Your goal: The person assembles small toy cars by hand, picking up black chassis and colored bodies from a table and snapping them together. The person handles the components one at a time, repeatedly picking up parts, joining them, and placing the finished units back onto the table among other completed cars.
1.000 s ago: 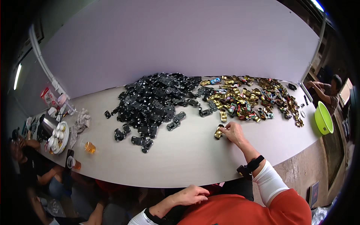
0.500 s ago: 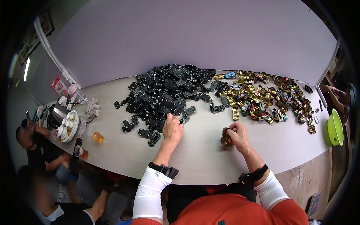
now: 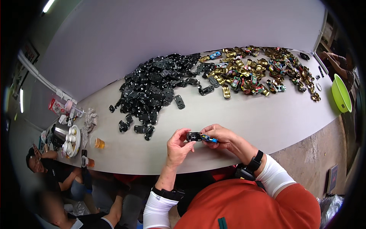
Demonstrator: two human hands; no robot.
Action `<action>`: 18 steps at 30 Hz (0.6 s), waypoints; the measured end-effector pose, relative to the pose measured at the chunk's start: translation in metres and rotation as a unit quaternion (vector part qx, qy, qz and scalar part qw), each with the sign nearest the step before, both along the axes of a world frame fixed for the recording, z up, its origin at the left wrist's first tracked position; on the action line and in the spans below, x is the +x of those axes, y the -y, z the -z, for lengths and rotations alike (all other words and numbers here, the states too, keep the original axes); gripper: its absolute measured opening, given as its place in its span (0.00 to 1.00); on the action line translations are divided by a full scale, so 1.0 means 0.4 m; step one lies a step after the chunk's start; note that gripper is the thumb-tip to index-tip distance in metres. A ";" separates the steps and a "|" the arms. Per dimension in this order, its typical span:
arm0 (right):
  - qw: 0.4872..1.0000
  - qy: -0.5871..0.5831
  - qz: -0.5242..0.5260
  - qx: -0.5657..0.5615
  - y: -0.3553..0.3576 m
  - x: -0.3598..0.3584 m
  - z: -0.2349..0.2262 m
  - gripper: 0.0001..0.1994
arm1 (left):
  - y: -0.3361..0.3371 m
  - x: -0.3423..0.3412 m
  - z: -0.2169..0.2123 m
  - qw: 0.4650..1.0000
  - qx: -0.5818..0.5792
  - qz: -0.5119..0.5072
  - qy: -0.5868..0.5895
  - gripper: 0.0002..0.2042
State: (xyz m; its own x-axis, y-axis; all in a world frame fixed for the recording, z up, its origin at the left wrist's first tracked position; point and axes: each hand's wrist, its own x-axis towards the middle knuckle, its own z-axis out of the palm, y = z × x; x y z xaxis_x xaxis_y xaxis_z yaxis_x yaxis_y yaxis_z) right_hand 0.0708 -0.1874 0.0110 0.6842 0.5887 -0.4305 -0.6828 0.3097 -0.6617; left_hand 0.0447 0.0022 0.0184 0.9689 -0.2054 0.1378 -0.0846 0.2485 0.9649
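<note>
My left hand (image 3: 177,151) pinches a black toy car chassis (image 3: 193,136) between thumb and fingers above the table's near side. Right up against it, my right hand (image 3: 224,136) grips a blue toy car body (image 3: 209,139). The two parts meet or overlap at their ends; whether they are joined cannot be made out. Beyond my hands lies a big heap of black chassis (image 3: 152,89), with one loose chassis (image 3: 179,102) at its near right edge. To its right spreads a heap of gold and multicoloured car bodies (image 3: 251,76).
A green basin (image 3: 340,95) stands by the table's right end. On the left are two cups of amber drink (image 3: 99,143), a tray of white cups (image 3: 77,139) and a crumpled cloth (image 3: 90,120). Two people sit at the lower left; another person's arms (image 3: 335,61) show far right.
My left hand has come back from the black heap with a chassis. My right hand has moved left to meet it, now showing a blue body. The view has shifted.
</note>
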 end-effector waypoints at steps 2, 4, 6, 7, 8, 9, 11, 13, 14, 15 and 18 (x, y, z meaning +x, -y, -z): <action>0.999 0.022 -0.010 -0.021 -0.010 -0.016 -0.008 0.05 | 0.021 -0.005 0.006 0.999 -0.040 -0.004 0.033 0.16; 0.998 0.052 0.025 -0.028 -0.005 -0.031 -0.024 0.07 | 0.033 -0.014 0.014 0.994 -0.110 -0.007 0.006 0.16; 0.986 0.099 0.107 -0.076 0.002 -0.051 -0.056 0.08 | 0.022 -0.011 0.027 0.976 -0.203 -0.007 -0.078 0.17; 0.936 0.248 0.175 -0.180 0.015 -0.039 -0.017 0.09 | 0.018 -0.009 0.034 0.967 -0.238 0.014 -0.086 0.18; 0.846 0.366 0.249 -0.296 0.033 -0.024 0.012 0.07 | 0.028 -0.012 0.036 0.967 -0.230 0.043 -0.103 0.18; 0.840 0.359 0.259 -0.314 0.046 -0.022 -0.002 0.06 | 0.032 -0.022 0.038 0.965 -0.221 0.066 -0.122 0.18; 0.844 0.330 0.268 -0.326 0.058 -0.034 -0.036 0.05 | 0.059 -0.028 0.061 0.980 -0.140 0.119 -0.070 0.18; 0.866 0.290 0.266 -0.309 0.052 -0.040 -0.060 0.04 | 0.096 -0.040 0.062 0.979 -0.137 0.132 -0.068 0.18; 0.849 0.318 0.270 -0.324 0.048 -0.042 -0.055 0.04 | 0.108 -0.045 0.058 0.979 -0.136 0.137 -0.067 0.18; 0.832 0.343 0.274 -0.339 0.044 -0.051 -0.042 0.04 | 0.114 -0.050 0.050 0.973 -0.159 0.147 -0.080 0.16; 0.857 0.339 0.236 -0.309 0.045 -0.058 -0.037 0.08 | 0.104 -0.054 0.033 0.962 -0.183 0.156 -0.131 0.17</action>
